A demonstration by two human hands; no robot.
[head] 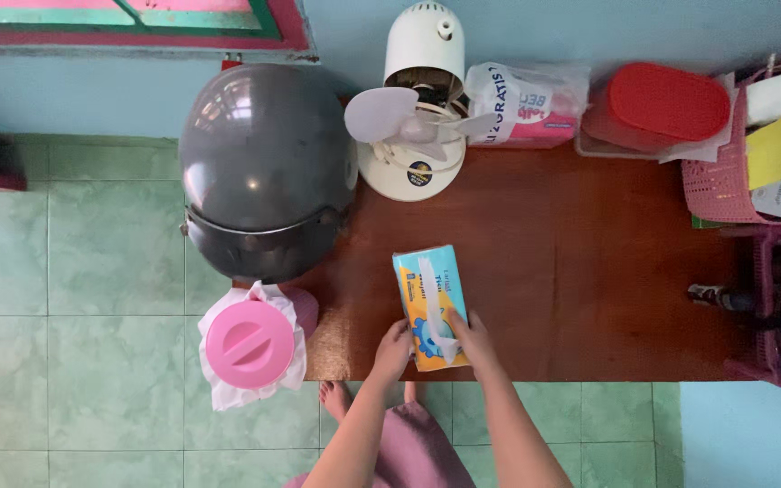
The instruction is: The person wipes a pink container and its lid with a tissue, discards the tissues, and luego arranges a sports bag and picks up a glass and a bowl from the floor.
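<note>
A soft tissue pack [428, 294], blue and yellow with a white sheet showing along its top slot, lies on the brown wooden table [580, 280] near the front edge. My left hand [393, 351] rests against the pack's near left corner. My right hand [472, 342] lies on the near right end, fingers at the white tissue. Both forearms reach up from the bottom of the view.
A dark grey helmet [264, 172] sits at the table's left end, a pink-lidded jar [250, 345] below it. A white fan [418, 117], a plastic-wrapped pack [526, 104], a red-lidded box [662, 104] and pink baskets [725, 181] line the back and right. Green floor tiles lie to the left.
</note>
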